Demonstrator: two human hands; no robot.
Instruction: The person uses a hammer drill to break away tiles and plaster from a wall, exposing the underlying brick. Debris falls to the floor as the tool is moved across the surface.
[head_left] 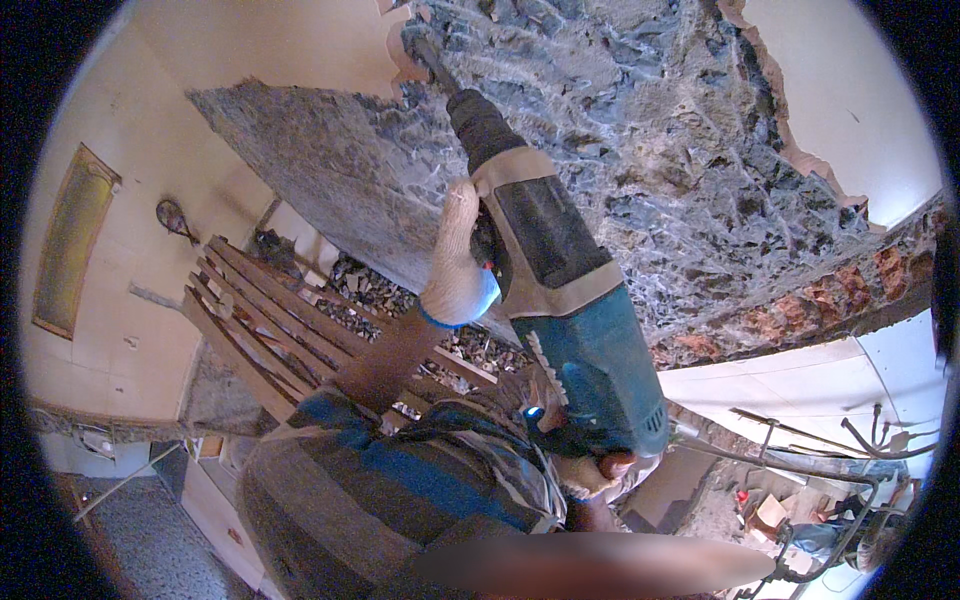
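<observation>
A teal and black rotary hammer (590,345) slants up and to the left across the middle. Its chisel bit (432,62) meets the rough grey surface (640,150) beside the ragged edge of the cream plaster (300,40). My left hand (452,265), in a pale knitted glove with a blue cuff, grips the tool's front part from the left side. At the rear end, my right hand (590,475) is closed round the handle; the glove leaves a fingertip bare. The tool's body hides most of the right hand's fingers.
Long brown wooden slats (265,310) lean at the left, with broken stone rubble (490,350) behind them. A racket (175,218) hangs on the wall near a framed panel (75,240). Exposed red brick (810,310) edges the right; bent metal tubing (800,470) stands below it.
</observation>
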